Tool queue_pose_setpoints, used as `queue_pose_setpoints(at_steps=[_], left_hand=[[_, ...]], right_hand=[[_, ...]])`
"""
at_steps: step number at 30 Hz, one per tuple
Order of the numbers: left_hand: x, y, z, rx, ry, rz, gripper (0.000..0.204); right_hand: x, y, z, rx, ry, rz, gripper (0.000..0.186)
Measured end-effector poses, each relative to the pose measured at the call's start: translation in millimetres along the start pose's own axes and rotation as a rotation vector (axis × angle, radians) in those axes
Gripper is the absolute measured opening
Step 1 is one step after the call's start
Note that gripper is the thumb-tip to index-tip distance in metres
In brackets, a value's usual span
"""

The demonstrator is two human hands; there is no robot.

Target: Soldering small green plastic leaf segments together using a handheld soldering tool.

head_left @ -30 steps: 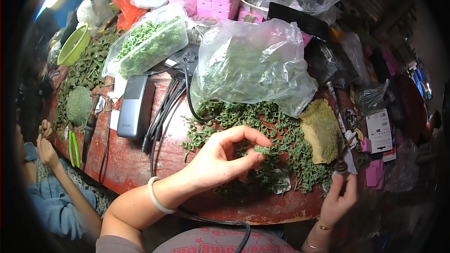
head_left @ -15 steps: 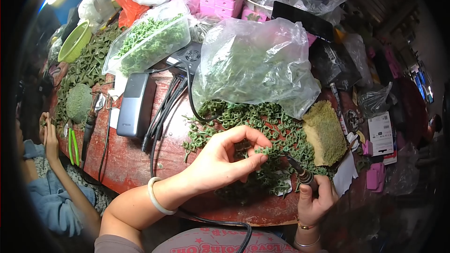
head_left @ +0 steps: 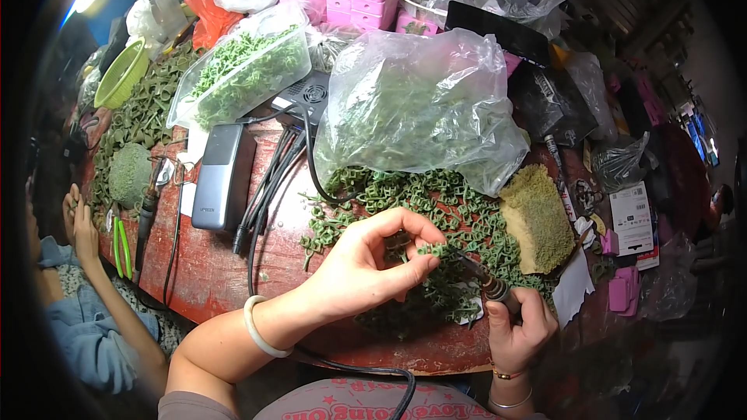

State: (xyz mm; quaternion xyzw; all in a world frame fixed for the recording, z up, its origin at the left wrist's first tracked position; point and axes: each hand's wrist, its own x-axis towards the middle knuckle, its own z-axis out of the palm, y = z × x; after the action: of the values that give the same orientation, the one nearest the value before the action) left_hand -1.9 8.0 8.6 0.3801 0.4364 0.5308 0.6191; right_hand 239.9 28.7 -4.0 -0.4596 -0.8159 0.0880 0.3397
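Note:
My left hand (head_left: 372,258) pinches a small green plastic piece (head_left: 433,250) between thumb and forefinger, above the middle of the pile. My right hand (head_left: 523,327) is closed round the dark handle of a soldering iron (head_left: 495,288). Its thin metal tip points up and left and comes right up to the green piece; whether they touch I cannot tell. Below and behind both hands spreads a heap of loose green plastic pieces (head_left: 405,196), several of them linked or tangled.
A clear bag (head_left: 420,101) of green pieces lies behind the heap, a rough greenish block (head_left: 541,222) at its right. Left stand a grey power bank (head_left: 222,179), black cables (head_left: 268,190) and a clear tub (head_left: 303,70). A co-worker's hand (head_left: 82,225) is at far left.
My right hand has shifted slightly left, bringing the iron's tip up to the green piece. My left hand keeps its pinch and has barely moved.

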Motion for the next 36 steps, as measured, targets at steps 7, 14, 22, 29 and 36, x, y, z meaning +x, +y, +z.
queue_pose_setpoints(at_steps=[7,14,22,29,36], left_hand=[[0,0,0,0.000,0.003,0.000,0.023],[0,0,-2,0.024,0.001,0.004,0.022],[-1,0,-1,-0.134,-0.076,0.028,0.021],[1,-9,-2,0.098,-0.038,0.154,0.023],[0,-11,-2,0.297,0.044,0.264,0.025]], right_hand=[[0,0,0,-0.005,-0.007,0.022,0.045],[-1,9,-5,-0.064,0.115,0.036,0.046],[13,45,-40,-0.471,0.155,0.230,0.024],[-1,22,-24,-0.145,0.220,0.163,0.045],[-4,9,-2,-0.031,0.143,-0.006,0.051]])
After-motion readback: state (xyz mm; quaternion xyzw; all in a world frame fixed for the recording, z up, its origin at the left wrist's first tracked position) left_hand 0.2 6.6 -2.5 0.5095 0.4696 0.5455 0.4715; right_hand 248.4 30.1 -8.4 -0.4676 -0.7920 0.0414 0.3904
